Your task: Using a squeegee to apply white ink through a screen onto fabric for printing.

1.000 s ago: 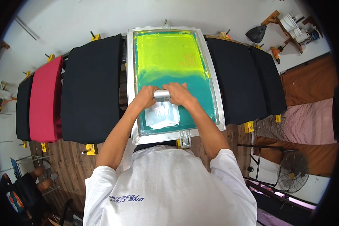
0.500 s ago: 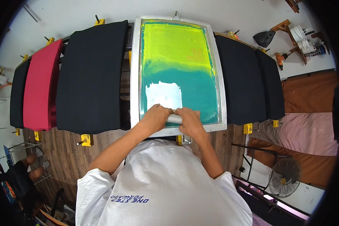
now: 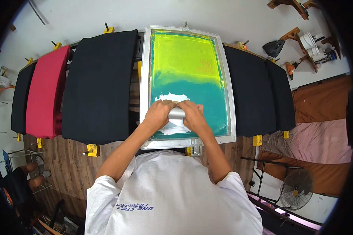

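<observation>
Together, the left hand [image 3: 159,112] and right hand [image 3: 192,114] grip a silver squeegee [image 3: 177,114] between them, over the near half of a framed screen [image 3: 210,98]. The squeegee's long axis runs roughly left to right, crossing the screen's longer dimension, which points away from the person [image 3: 188,192]; white ink [image 3: 171,96] shows beyond and before it.

The screen frame [image 3: 146,90] is shiny metal, and the squeegee handle [image 3: 177,113] looks like smooth metal too. The white ink [image 3: 171,96] looks wet and glossy. The red cloth [image 3: 46,94] is matt. The floor [image 3: 71,168] looks like wood.
</observation>
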Available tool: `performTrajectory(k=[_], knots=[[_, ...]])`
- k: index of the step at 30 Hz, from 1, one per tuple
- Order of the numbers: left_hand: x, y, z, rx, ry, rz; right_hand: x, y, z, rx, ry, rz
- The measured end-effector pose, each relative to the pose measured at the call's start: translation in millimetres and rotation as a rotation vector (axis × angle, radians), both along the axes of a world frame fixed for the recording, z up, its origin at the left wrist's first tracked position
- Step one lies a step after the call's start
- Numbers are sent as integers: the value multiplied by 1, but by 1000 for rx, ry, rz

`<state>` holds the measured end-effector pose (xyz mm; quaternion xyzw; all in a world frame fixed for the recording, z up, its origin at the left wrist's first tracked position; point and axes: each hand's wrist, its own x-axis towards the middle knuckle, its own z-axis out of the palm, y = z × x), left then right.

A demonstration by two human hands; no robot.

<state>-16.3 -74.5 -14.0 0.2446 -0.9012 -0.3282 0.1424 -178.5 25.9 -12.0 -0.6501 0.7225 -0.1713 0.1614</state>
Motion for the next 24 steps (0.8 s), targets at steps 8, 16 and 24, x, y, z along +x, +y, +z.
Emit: performTrajectory(k=[8,16,24], knots=[[27,50,-41,-410,-88,3,32,46,-50,-133,7,-26],[24,64,-33,-298,-204,-45,30,67,-37,-59,-63,-30],[17,55,-17,-100,-90,-87,27,67,-11,-60,-70,-37]])
